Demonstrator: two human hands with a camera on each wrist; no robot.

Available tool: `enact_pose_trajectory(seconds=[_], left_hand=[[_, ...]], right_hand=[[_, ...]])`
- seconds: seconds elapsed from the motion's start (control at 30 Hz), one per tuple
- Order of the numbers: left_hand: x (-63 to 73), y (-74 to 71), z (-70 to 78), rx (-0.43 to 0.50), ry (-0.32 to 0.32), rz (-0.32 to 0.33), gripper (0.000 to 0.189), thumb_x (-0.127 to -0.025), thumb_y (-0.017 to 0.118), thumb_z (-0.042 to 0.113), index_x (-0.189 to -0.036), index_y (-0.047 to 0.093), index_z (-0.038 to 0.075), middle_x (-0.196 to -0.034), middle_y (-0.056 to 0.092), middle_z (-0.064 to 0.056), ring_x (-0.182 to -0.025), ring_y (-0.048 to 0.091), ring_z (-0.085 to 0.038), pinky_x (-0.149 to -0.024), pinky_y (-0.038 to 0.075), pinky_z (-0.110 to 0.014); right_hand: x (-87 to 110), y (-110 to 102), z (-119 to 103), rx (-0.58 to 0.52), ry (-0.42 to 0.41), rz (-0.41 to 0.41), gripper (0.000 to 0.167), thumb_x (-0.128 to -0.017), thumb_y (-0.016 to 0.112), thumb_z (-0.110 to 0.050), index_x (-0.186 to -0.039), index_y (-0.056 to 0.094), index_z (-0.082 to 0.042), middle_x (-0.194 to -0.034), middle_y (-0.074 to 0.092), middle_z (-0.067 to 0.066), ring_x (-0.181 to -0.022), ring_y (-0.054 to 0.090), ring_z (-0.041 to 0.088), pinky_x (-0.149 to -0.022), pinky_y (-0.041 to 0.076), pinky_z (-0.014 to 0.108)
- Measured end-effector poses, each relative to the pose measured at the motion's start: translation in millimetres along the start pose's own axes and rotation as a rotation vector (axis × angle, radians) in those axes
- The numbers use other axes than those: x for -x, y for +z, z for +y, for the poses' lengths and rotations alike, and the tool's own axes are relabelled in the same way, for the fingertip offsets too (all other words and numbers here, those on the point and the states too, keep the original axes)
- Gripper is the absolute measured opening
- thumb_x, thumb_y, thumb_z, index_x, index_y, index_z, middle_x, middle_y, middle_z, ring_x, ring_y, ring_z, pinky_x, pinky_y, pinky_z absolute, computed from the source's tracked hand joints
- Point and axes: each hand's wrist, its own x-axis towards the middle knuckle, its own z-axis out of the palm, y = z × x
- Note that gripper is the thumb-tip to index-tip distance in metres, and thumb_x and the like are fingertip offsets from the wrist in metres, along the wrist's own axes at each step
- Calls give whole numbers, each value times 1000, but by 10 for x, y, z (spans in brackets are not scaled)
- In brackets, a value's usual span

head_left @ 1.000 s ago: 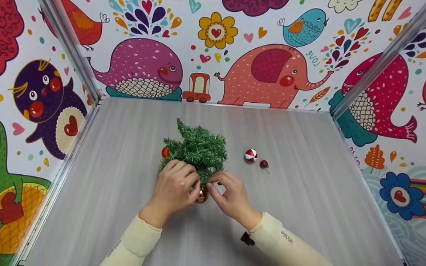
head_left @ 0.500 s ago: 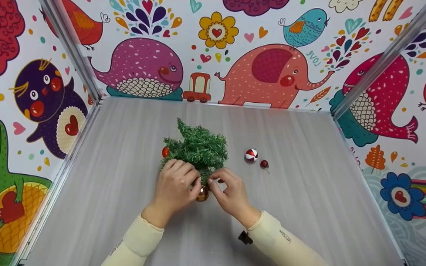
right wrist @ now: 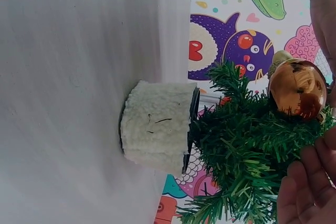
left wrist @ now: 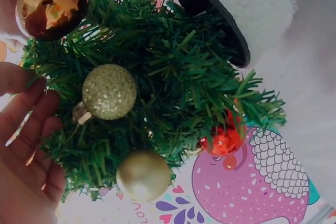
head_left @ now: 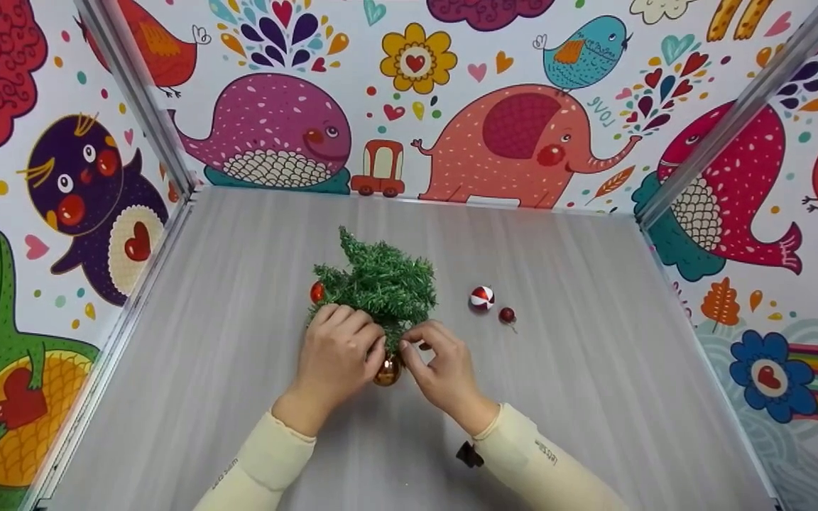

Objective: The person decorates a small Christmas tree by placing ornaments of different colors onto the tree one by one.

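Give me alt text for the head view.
A person's left hand and right hand touch a small green tree, with a copper ball between them. A red-and-white ball and a smaller dark red ball lie to the right on the gray table.

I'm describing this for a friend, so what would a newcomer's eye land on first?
Probably the bright cartoon walls behind and beside the table. Next, the green tree near the table's middle, with a shiny coppery ball at its near side. A red and white ball lies right of the tree.
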Motion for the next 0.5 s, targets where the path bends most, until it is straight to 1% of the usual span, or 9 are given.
enact_pose_trajectory(seconds=[0.1, 0.2, 0.43, 0.5], left_hand=[[6, -5, -1, -7, -2, -19, 7, -81, 73, 15, -75, 74, 11, -76, 66, -1, -74, 59, -25, -78, 48, -43], [18, -5, -9, -4, 0, -40, 6, -80, 73, 15, -75, 74, 12, -77, 66, -1, -75, 59, -25, -80, 48, -43], [8, -34, -32, 15, 32, -75, 4, -75, 74, 11, -71, 71, 10, -76, 65, -2, -76, 59, -27, -83, 48, -43], [3, -42, -38, 22, 41, -81, 5, -73, 73, 11, -69, 70, 10, -76, 65, -2, -76, 59, -27, -83, 48, -43]], right_hand=[[7, 7, 19, 5, 24, -15, 11, -92, 65, -8, -89, 68, -18, -89, 65, -8, -83, 63, 9, -64, 55, 38], [14, 12, 31, 11, 41, -34, 9, -93, 65, -11, -90, 69, -18, -89, 66, -7, -84, 63, 9, -65, 56, 37], [18, -4, 28, 53, 35, -82, 8, -91, 66, -10, -88, 68, -17, -88, 65, -8, -81, 64, 10, -66, 54, 28], [23, -5, 31, 60, 26, -92, 8, -91, 66, -10, -88, 68, -17, -87, 65, -8, -80, 63, 10, -66, 54, 29]])
